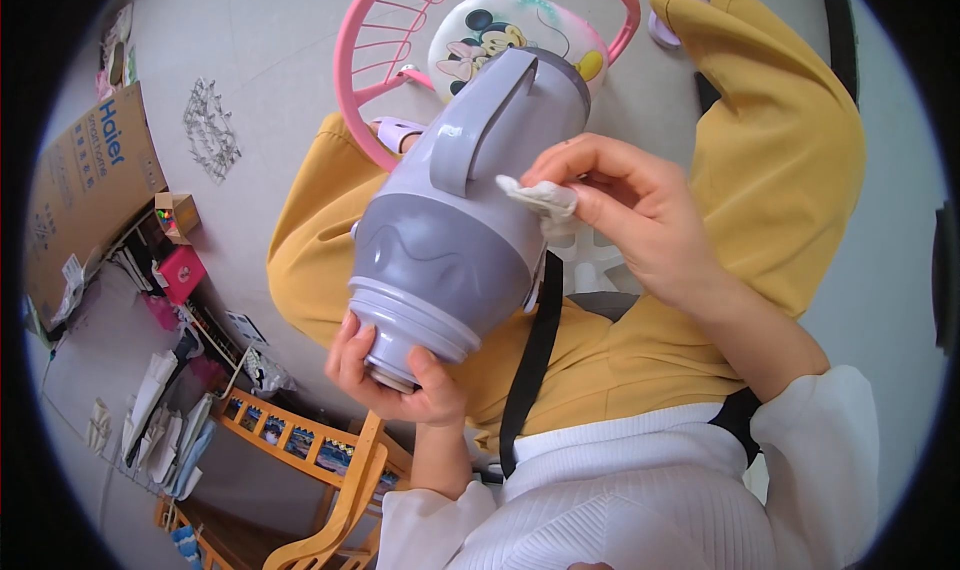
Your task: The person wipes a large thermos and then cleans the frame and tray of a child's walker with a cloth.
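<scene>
A grey-lilac thermos jug (pixel 440 240) lies tilted in front of me, its narrow capped end toward me and its dark-rimmed end away. My left hand (pixel 400 375) is wrapped round that narrow end, thumb on one side and fingers on the other. The jug's long curved handle (pixel 478 125) faces up. Just right of the jug's body, my right hand (pixel 625 205) pinches a crumpled white cloth (pixel 545 202) between thumb and fingers. The cloth is close to the jug's side; I cannot tell whether they touch.
Beyond the jug stands a pink child's chair (pixel 352 80) with a cartoon-printed seat (pixel 455 35). My legs in yellow trousers (pixel 770 120) flank the jug. At left are a large cardboard box (pixel 95 185), a small open box (pixel 178 215), hanging clothes (pixel 165 420) and a wooden frame (pixel 350 490).
</scene>
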